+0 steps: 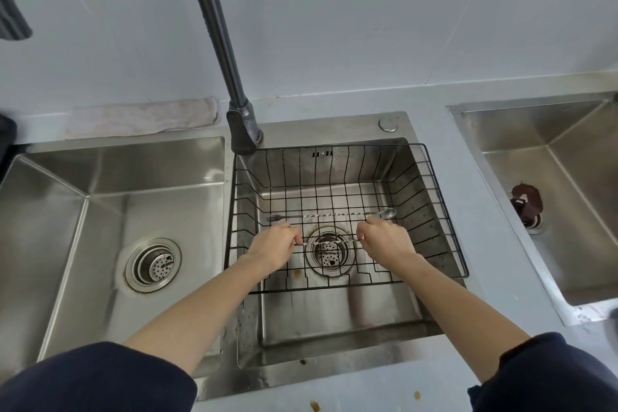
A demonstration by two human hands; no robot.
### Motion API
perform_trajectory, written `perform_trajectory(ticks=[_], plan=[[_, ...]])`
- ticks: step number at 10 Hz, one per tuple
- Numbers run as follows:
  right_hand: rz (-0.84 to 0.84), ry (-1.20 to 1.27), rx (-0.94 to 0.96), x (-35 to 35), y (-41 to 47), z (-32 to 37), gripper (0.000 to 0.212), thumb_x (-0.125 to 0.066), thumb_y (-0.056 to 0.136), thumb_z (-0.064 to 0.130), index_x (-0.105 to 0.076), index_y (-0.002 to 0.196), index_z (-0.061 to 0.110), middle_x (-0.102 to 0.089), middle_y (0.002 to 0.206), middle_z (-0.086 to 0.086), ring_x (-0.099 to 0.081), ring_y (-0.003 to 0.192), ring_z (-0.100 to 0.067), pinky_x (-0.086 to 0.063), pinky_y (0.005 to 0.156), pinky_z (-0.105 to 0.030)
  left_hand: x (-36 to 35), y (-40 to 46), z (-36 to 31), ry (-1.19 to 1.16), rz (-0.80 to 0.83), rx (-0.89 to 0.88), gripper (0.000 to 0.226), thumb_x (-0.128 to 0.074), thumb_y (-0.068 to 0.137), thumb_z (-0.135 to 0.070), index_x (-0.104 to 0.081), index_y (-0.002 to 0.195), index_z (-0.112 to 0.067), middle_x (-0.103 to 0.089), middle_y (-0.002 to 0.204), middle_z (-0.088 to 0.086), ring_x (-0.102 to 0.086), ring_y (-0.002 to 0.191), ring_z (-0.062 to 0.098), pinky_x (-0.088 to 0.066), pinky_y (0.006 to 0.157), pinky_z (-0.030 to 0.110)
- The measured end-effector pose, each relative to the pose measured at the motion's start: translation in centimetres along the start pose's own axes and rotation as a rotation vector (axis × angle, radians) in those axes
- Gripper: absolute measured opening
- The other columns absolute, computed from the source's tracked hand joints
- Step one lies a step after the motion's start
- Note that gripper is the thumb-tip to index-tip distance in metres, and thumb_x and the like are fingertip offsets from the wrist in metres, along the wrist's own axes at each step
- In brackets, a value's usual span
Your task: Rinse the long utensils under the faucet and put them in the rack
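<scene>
A black wire rack (444, 211) hangs inside the middle sink basin. One long twisted metal utensil (329, 215), fork at its left end and small spoon at its right, lies across the rack's floor. A second twisted utensil (329, 242) is held level just in front of it, low inside the rack. My left hand (273, 246) pinches its left end and my right hand (384, 239) pinches its right end. The dark faucet (242, 134) points down at the rack's back left corner; no water shows.
A large sink basin (100, 211) with a drain strainer lies to the left, another basin (548, 184) with a brown stopper to the right. A folded white cloth (140, 119) rests on the ledge behind the left basin.
</scene>
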State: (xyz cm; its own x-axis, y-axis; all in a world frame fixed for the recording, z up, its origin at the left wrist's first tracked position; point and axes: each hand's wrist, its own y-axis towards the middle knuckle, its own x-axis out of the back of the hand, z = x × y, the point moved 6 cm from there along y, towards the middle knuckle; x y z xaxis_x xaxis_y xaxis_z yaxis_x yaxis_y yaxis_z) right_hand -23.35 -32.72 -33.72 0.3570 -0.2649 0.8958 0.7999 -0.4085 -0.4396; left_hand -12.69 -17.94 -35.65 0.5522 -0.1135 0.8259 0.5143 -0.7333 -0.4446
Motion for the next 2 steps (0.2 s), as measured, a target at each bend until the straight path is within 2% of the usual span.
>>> perform_trajectory(ticks=[2], plan=[[-0.037, -0.011, 0.002, 0.82, -0.03, 0.58, 0.025, -0.045, 0.095, 0.014, -0.058, 0.116, 0.012, -0.058, 0.124, -0.007, -0.055, 0.114, -0.03, -0.049, 0.086, -0.038, 1.11, -0.52, -0.17, 0.002, -0.04, 0.001, 0.028, -0.041, 0.092, -0.009, -0.058, 0.113, -0.014, -0.057, 0.12, 0.006, -0.058, 0.107, 0.023, -0.05, 0.089, 0.037]])
